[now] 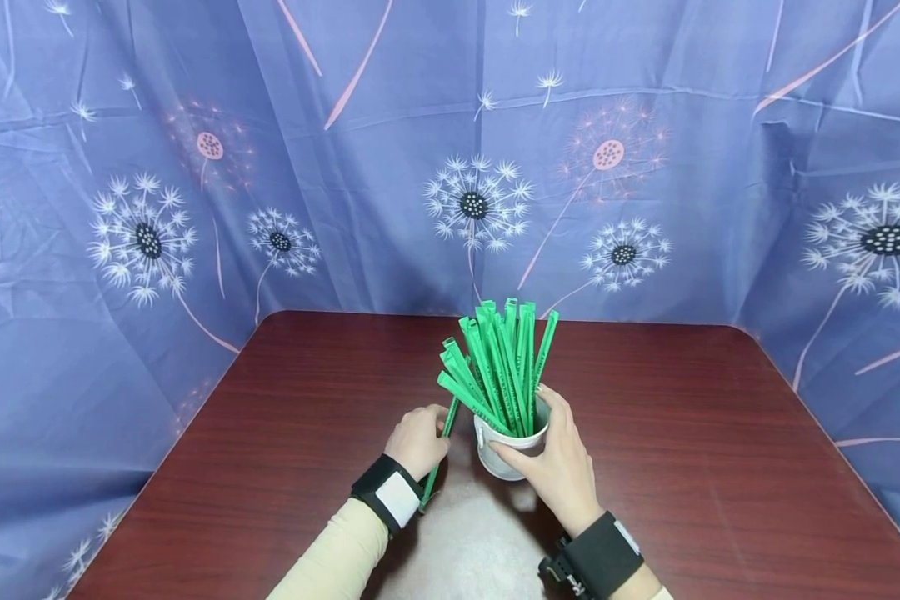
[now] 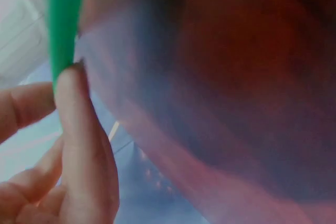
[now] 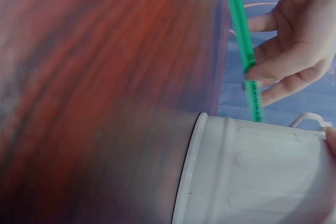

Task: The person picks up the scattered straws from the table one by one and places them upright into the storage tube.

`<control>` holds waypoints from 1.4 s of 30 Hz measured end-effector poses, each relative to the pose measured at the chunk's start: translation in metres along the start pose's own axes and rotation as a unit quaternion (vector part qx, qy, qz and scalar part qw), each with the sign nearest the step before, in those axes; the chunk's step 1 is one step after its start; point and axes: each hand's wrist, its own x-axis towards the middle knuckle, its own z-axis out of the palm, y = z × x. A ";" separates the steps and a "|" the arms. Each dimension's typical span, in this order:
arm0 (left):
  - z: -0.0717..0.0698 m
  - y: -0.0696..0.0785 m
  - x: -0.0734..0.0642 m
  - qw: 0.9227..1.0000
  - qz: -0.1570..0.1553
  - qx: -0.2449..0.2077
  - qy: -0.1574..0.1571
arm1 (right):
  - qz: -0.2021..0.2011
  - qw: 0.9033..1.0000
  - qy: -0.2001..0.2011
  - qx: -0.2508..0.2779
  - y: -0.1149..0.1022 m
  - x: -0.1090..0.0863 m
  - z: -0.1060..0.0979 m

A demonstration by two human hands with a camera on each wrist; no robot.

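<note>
Between thumb and fingers my left hand (image 1: 417, 442) pinches one long, thin green packet (image 1: 431, 485) with small dark print, like a wrapped straw. It slants beside a small white bucket (image 1: 498, 467), on the bucket's left. The bucket stands on the table, packed with several more green packets (image 1: 502, 367) that fan out above its rim. My right hand (image 1: 566, 462) grips the bucket's right side, thumb across the front near the rim. In the left wrist view the pinched green packet (image 2: 65, 19) rises from the fingertips. The right wrist view shows the bucket (image 3: 273, 166) sideways, with its handle.
A dark red-brown wood-grain table (image 1: 690, 433) carries the bucket, with a bright glare patch in front of it. Blue cloth (image 1: 390, 208) printed with dandelions hangs behind the table and along both sides. Both wrists wear black straps (image 1: 603, 554).
</note>
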 end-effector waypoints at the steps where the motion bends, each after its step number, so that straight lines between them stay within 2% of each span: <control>1: -0.003 0.000 0.000 1.000 -0.002 -0.010 0.007 | 0.001 1.000 0.000 0.001 0.000 0.000 0.000; 4: -0.012 0.002 0.001 0.998 -0.007 -0.055 0.035 | 0.001 1.000 0.000 0.002 0.001 0.000 0.000; 7: -0.020 0.004 0.001 0.993 -0.009 -0.099 0.070 | -0.003 1.000 0.001 0.002 0.001 0.000 0.000; 13: -0.030 0.011 0.000 0.975 0.035 -0.146 0.163 | -0.005 1.000 0.001 0.002 0.002 -0.001 0.000; 16: -0.038 0.017 -0.001 0.963 0.044 -0.195 0.181 | -0.005 1.000 0.001 0.000 0.002 -0.001 0.000; 19: -0.046 0.024 -0.003 0.944 0.044 -0.274 0.180 | -0.004 1.000 0.001 -0.002 0.002 -0.001 0.000; 24: -0.057 0.037 -0.005 0.898 0.049 -0.388 0.201 | -0.004 1.000 0.004 -0.001 0.002 -0.001 0.001; 27: -0.064 0.043 -0.006 0.873 0.054 -0.431 0.223 | -0.005 1.000 0.005 -0.001 0.002 -0.001 0.001; 31: -0.072 0.049 -0.008 0.849 0.064 -0.460 0.251 | -0.006 1.000 0.007 0.000 0.002 0.000 0.001; 34: -0.073 0.051 -0.009 0.843 0.071 -0.464 0.262 | -0.005 1.000 0.007 0.000 0.001 0.000 0.000; 37: -0.072 0.051 -0.010 0.843 0.073 -0.465 0.261 | -0.003 1.000 0.007 0.001 0.001 0.000 0.000; 39: -0.068 0.051 -0.009 0.847 0.073 -0.462 0.254 | -0.003 1.000 0.006 0.000 0.001 0.000 0.000; 41: -0.064 0.049 -0.008 0.857 0.074 -0.448 0.245 | -0.004 1.000 0.005 -0.001 0.001 0.000 0.000; 42: -0.062 0.048 -0.007 0.864 0.076 -0.436 0.241 | -0.004 1.000 0.004 -0.001 0.001 0.000 0.000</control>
